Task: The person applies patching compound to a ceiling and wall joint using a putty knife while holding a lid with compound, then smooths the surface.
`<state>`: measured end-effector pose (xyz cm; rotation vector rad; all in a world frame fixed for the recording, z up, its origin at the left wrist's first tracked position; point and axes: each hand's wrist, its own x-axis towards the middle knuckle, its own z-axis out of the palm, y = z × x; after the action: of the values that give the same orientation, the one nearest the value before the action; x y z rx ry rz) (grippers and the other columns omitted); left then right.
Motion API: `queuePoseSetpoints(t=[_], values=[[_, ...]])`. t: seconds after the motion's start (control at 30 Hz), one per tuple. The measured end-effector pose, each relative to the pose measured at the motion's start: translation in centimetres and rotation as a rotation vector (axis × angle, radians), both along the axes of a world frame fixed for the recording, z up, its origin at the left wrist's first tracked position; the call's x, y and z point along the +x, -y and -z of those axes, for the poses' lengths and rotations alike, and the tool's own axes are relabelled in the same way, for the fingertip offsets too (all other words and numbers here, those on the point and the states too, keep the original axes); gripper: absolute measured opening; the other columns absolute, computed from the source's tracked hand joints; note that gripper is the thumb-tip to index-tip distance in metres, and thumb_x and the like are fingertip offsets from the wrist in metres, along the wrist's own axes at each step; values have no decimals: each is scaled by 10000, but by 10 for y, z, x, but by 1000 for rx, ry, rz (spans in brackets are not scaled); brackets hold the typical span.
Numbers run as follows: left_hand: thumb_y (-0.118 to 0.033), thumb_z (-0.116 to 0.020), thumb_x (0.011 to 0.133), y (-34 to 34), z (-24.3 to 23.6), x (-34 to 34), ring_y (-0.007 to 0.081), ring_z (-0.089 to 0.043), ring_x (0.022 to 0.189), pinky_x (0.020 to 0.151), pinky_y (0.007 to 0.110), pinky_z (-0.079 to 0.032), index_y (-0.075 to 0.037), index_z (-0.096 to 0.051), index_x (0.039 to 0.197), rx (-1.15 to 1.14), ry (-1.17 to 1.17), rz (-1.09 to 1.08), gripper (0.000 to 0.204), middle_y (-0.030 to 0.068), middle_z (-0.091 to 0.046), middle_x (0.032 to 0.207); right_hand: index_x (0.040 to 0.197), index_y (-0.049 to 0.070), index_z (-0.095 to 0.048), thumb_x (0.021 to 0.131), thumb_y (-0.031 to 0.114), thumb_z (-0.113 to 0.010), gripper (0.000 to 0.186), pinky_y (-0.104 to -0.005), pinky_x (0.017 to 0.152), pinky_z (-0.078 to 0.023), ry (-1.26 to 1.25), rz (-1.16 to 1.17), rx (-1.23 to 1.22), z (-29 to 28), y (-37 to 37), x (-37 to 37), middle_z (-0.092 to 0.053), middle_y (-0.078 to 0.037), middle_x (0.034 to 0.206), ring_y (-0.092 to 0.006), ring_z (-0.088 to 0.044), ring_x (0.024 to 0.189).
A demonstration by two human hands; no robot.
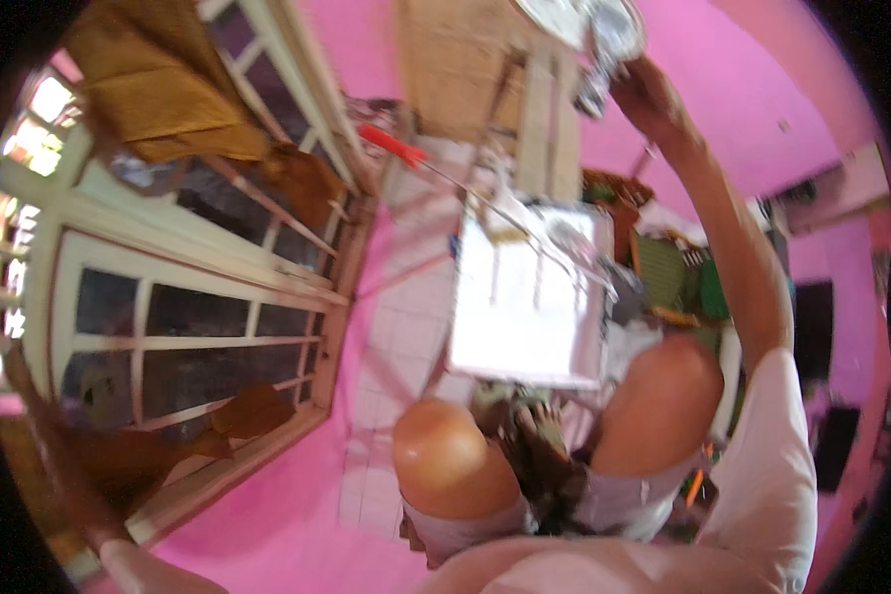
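Observation:
My right hand point(651, 97) is raised high at the upper right, its fingers closed at the edge of a shiny silvery object point(606, 40) with a rounded, reflective top and a narrower hanging part. Blur hides what kind of thing it is. Far out at the left rim, my left hand point(18, 368) is a dark smear near the window, and its fingers cannot be made out. In front of my knees stands a small white-topped table point(525, 337), brightly lit. A long thin rod with a red handle point(391, 146) reaches across its far part.
Wooden-framed windows point(198, 312) with brown cloth or paper point(163, 89) hanging at them line the left. A wooden bench point(549, 129) stands beyond the table. Green and brown items point(668, 272) are piled to the table's right. Below lies a pale tiled floor point(396, 342).

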<state>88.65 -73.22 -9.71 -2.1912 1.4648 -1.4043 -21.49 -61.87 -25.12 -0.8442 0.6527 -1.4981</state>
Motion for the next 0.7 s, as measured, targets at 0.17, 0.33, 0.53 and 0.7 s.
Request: queuePoseSetpoints(t=[0.17,0.33,0.53,0.7], values=[[-192,-598,806,-12,17,-45,331,-560,967,825,422,-436,-25,-379,1180,-400,-582,340,464,204,-561,1063,1091,-2,-504,885,123,-506,241,-308,804,-441,-268,222,35,36,16,15,-587,-82,993,-166,-544,900],[-157,-611,799,-48,-1,-91,388,-533,1057,895,423,-419,40,-279,1304,-469,-752,405,635,275,-529,1131,1068,-4,-490,884,94,-523,211,-292,738,-464,46,168,202,34,42,60,-580,-80,958,-153,-554,829],[-222,-656,770,-34,16,-191,375,-548,990,851,434,-427,96,-359,1218,-593,-620,257,624,270,-540,1087,1032,24,-492,911,129,-487,160,-312,835,-457,-212,153,111,36,65,19,-566,-63,952,-167,-550,898],[-523,-718,669,44,-76,-246,359,-509,1061,888,441,-423,160,-434,1179,-718,-529,558,899,303,-499,1141,1017,5,-505,902,110,-456,163,-321,883,-454,-165,88,275,-77,57,23,-578,-75,970,-196,-567,906]])
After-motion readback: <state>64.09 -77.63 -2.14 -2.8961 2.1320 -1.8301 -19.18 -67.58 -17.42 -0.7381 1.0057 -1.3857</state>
